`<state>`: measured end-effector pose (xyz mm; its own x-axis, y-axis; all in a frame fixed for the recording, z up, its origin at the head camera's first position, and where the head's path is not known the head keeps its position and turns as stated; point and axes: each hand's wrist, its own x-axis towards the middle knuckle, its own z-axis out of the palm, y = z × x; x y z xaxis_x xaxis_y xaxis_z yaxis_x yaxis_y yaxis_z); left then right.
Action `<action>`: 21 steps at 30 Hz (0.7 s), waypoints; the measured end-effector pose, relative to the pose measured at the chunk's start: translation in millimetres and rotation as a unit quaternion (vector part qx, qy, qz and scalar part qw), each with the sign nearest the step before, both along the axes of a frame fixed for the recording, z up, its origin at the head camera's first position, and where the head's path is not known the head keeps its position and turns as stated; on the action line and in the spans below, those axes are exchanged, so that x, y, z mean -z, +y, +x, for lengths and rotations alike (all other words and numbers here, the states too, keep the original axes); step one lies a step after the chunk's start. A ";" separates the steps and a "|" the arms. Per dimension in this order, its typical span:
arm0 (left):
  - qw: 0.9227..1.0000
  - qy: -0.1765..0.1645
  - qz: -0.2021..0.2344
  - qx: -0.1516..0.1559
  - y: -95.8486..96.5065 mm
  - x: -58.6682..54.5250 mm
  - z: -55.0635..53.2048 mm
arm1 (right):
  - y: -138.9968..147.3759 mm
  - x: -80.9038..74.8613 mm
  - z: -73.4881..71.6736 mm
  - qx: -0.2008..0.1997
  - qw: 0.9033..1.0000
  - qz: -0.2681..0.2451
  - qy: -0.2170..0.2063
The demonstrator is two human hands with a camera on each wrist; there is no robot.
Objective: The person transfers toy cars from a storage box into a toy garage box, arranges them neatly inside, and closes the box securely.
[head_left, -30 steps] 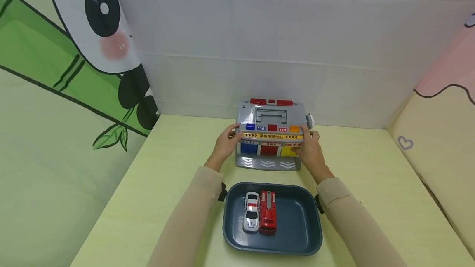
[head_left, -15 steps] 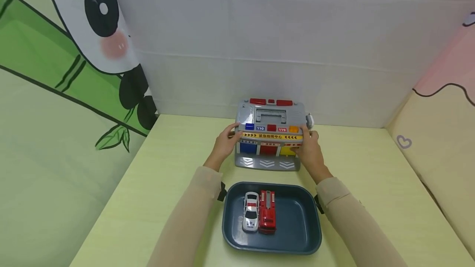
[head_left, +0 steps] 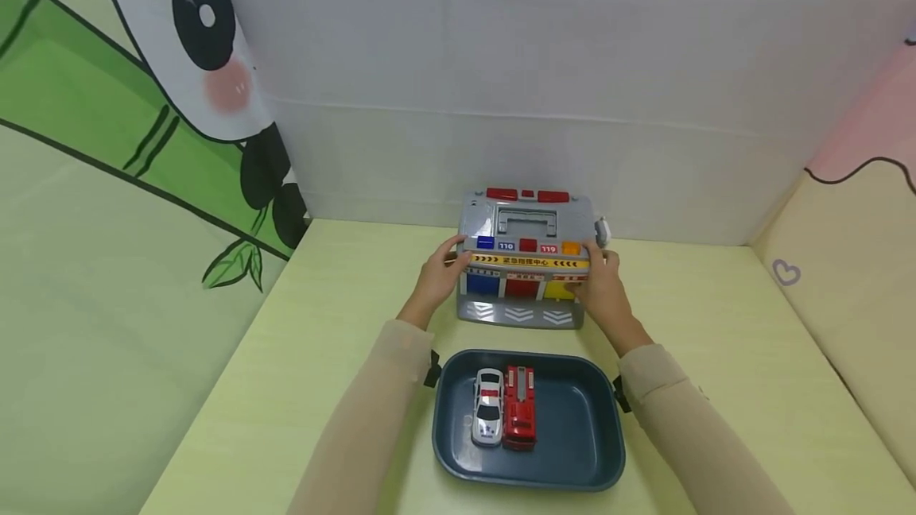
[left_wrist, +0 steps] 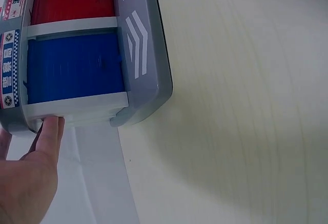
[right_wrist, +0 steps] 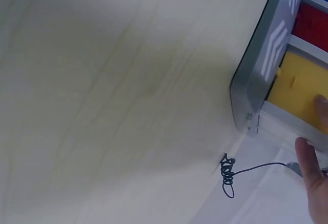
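A grey toy garage stands upright near the back of the table, with blue, red and yellow doors, a yellow sign strip and red lights on top. My left hand holds its left side; in the left wrist view, fingers touch the white side wall beside the blue door. My right hand grips the opposite side. One fingertip lies over the yellow door, and another finger touches the side wall. Part of each hand is out of view in its wrist view.
Nearer me, a dark blue tray holds a white toy police car and a red toy fire truck side by side. A coiled thin black cord hangs by the garage's right side. A white cloth wall rises behind.
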<state>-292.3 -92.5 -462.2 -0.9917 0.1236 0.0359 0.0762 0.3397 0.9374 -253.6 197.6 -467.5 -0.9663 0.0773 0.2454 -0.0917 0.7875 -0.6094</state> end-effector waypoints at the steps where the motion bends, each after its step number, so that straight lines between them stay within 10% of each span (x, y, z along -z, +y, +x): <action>1: 1.000 0.000 -0.001 0.000 0.4 0.0 -0.3 | 0.5 -0.3 0.1 -0.004 1.000 0.000 0.004; 10: 1.000 -0.010 -0.003 -0.004 4.2 -2.4 -0.4 | 1.6 -4.7 1.4 -0.020 0.996 0.035 0.075; 21: 1.000 -0.011 0.003 -0.022 15.9 -3.5 -10.8 | 6.5 -22.1 -15.1 -0.049 0.994 0.074 0.058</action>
<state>-303.1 -76.6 -458.8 -0.9968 0.0787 0.0155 0.0412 0.3365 0.9408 -268.8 204.1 -445.4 -0.9322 -0.0614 0.3567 -0.2354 0.8514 -0.4688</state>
